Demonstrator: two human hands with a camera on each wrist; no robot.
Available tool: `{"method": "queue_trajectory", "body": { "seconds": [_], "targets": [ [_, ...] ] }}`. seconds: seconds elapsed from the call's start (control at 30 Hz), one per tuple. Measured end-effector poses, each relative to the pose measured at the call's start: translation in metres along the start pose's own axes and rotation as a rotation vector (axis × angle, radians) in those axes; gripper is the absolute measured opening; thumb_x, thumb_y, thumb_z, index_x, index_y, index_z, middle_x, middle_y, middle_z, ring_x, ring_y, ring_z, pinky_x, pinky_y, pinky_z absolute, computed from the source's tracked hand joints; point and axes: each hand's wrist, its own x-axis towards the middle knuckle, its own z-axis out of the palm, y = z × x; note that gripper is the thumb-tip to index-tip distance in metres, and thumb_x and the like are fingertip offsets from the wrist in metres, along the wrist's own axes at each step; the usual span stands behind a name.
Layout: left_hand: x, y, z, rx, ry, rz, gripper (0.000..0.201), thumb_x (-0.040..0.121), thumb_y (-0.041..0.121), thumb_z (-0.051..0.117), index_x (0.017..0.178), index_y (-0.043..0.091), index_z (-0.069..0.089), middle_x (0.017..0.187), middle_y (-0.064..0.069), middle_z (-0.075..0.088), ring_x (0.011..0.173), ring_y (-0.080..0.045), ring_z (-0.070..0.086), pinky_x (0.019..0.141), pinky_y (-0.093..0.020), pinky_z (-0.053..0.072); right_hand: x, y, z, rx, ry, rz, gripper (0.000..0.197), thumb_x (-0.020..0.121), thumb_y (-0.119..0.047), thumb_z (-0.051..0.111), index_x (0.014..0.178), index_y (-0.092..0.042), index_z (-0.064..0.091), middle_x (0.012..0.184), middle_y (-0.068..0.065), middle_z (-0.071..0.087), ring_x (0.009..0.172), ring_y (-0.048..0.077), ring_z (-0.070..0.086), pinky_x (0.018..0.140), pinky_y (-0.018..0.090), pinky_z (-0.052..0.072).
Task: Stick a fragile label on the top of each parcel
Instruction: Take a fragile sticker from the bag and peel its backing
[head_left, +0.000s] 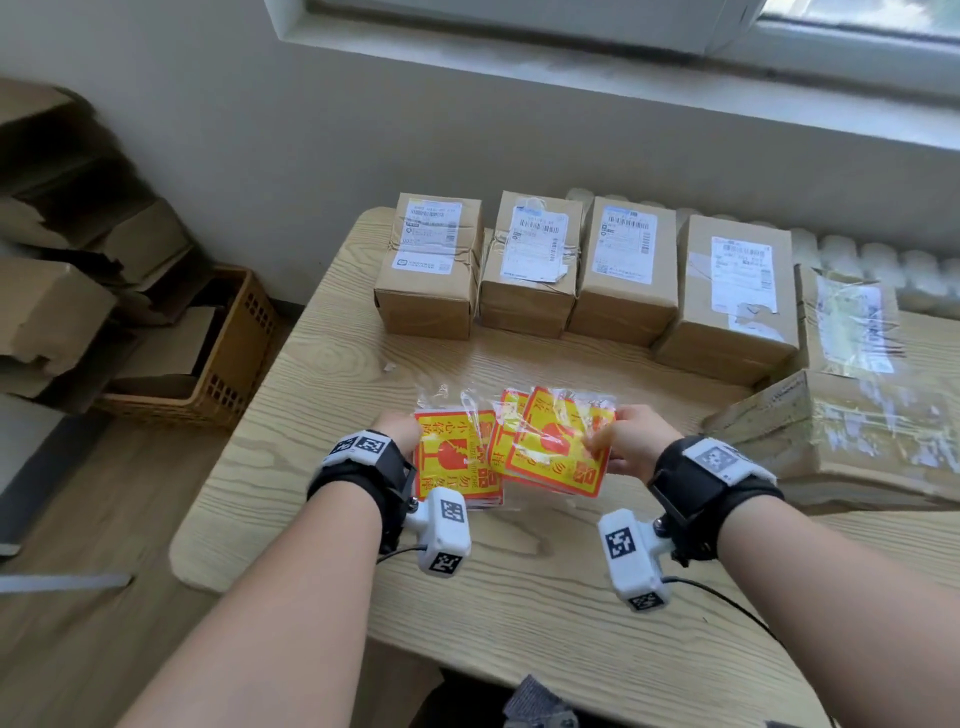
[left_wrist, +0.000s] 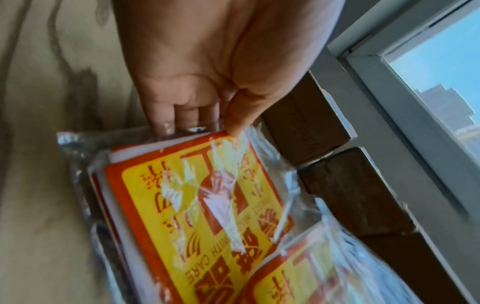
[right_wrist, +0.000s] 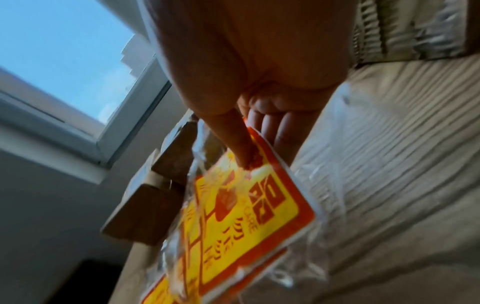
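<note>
A clear plastic bag (head_left: 441, 402) holds a stack of yellow-and-red fragile labels (head_left: 457, 457) just above the wooden table (head_left: 322, 364). My left hand (head_left: 410, 431) pinches the bag's left edge, thumb on top and fingers beneath (left_wrist: 223, 123). My right hand (head_left: 605, 441) pinches a few labels (head_left: 556, 447) fanned out to the right, with crinkled plastic over them; the thumb presses on the top label (right_wrist: 246, 226). Several brown parcels (head_left: 428, 265) with white shipping labels stand in a row at the table's far side. A larger taped parcel (head_left: 841, 436) lies by my right wrist.
A wicker basket (head_left: 228, 353) with cardboard stands on the floor left of the table, beside piles of flattened boxes (head_left: 62, 291). A white radiator (head_left: 883, 260) runs behind the parcels under the window. Bare tabletop lies between the labels and the parcel row.
</note>
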Motion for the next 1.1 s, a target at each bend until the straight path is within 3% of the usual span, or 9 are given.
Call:
{"method": "queue_trajectory", "body": {
  "seconds": [0.1, 0.2, 0.33, 0.47, 0.57, 0.77, 0.9, 1.0, 1.1],
  "targets": [
    [-0.004, 0.008, -0.002, -0.047, 0.136, -0.017, 0.042, 0.090, 0.020, 0.056, 0.128, 0.002, 0.056, 0.129, -0.016, 0.058, 0.118, -0.033, 0.057, 0.087, -0.032, 0.046, 0.007, 0.007, 0.006, -0.199, 0.071, -0.047, 0.013, 0.084, 0.006, 0.062, 0.090, -0.005, 0.060, 0.096, 0.017, 0.069, 0.086, 0.031, 0.069, 0.075, 0.047, 0.059],
    [-0.014, 0.021, -0.007, 0.015, 0.310, 0.018, 0.052, 0.085, 0.019, 0.060, 0.134, 0.019, 0.046, 0.136, -0.013, 0.047, 0.127, -0.033, 0.045, 0.103, -0.037, 0.038, 0.004, 0.007, 0.006, -0.284, 0.113, -0.100, 0.020, 0.082, -0.002, 0.068, 0.070, -0.016, 0.062, 0.082, 0.008, 0.071, 0.084, 0.027, 0.070, 0.080, 0.047, 0.059],
    [-0.028, 0.047, -0.011, -0.113, 0.327, 0.238, 0.027, 0.084, 0.010, 0.059, 0.109, 0.018, 0.065, 0.116, -0.004, 0.065, 0.110, -0.023, 0.060, 0.087, -0.028, 0.046, -0.012, -0.007, -0.002, -0.187, 0.129, -0.185, 0.019, 0.085, -0.005, 0.067, 0.074, -0.019, 0.062, 0.077, 0.001, 0.067, 0.082, 0.023, 0.068, 0.078, 0.041, 0.058],
    [-0.053, 0.083, -0.001, -0.214, 0.065, 0.447, 0.018, 0.079, 0.003, 0.068, 0.089, 0.017, 0.069, 0.095, -0.003, 0.071, 0.084, -0.018, 0.066, 0.075, -0.029, 0.056, -0.026, -0.018, -0.017, -0.178, 0.069, -0.251, 0.011, 0.087, -0.003, 0.061, 0.092, -0.012, 0.061, 0.095, 0.010, 0.069, 0.090, 0.025, 0.068, 0.078, 0.040, 0.057],
    [-0.070, 0.108, 0.011, -0.139, -0.061, 0.509, 0.022, 0.080, 0.001, 0.067, 0.096, 0.017, 0.069, 0.098, 0.000, 0.070, 0.082, -0.016, 0.065, 0.071, -0.028, 0.055, -0.035, -0.020, -0.028, -0.216, 0.148, -0.331, 0.018, 0.084, -0.002, 0.061, 0.081, -0.019, 0.061, 0.092, 0.006, 0.069, 0.085, 0.023, 0.067, 0.069, 0.033, 0.055],
    [-0.088, 0.141, 0.015, -0.107, -0.221, 0.501, 0.035, 0.084, -0.008, 0.048, 0.105, 0.011, 0.068, 0.100, -0.003, 0.071, 0.063, -0.011, 0.056, 0.050, -0.020, 0.043, -0.059, -0.032, -0.057, -0.215, 0.266, -0.407, 0.020, 0.081, -0.005, 0.057, 0.077, -0.024, 0.061, 0.086, 0.001, 0.071, 0.085, 0.020, 0.069, 0.079, 0.040, 0.058],
    [-0.099, 0.159, 0.006, -0.075, -0.301, 0.518, 0.019, 0.092, 0.013, 0.056, 0.104, 0.020, 0.069, 0.096, 0.001, 0.069, 0.071, -0.011, 0.056, 0.057, -0.022, 0.044, -0.075, -0.047, -0.077, -0.159, 0.207, -0.446, 0.016, 0.084, -0.010, 0.064, 0.084, -0.026, 0.064, 0.089, -0.001, 0.072, 0.087, 0.019, 0.069, 0.074, 0.034, 0.057],
    [-0.108, 0.170, 0.002, -0.138, -0.376, 0.535, 0.022, 0.092, 0.021, 0.061, 0.111, 0.013, 0.069, 0.102, -0.008, 0.068, 0.085, -0.017, 0.060, 0.067, -0.027, 0.050, -0.085, -0.057, -0.085, -0.167, 0.134, -0.456, 0.013, 0.085, -0.012, 0.068, 0.090, -0.024, 0.065, 0.091, -0.001, 0.070, 0.089, 0.018, 0.067, 0.069, 0.028, 0.053],
    [-0.116, 0.177, -0.003, -0.191, -0.447, 0.574, 0.026, 0.089, 0.025, 0.064, 0.109, 0.010, 0.070, 0.101, -0.009, 0.072, 0.087, -0.016, 0.064, 0.080, -0.030, 0.052, -0.088, -0.060, -0.084, -0.300, 0.046, -0.446, 0.014, 0.085, -0.012, 0.067, 0.091, -0.025, 0.066, 0.092, 0.000, 0.072, 0.089, 0.019, 0.069, 0.076, 0.032, 0.056]
  ]
}}
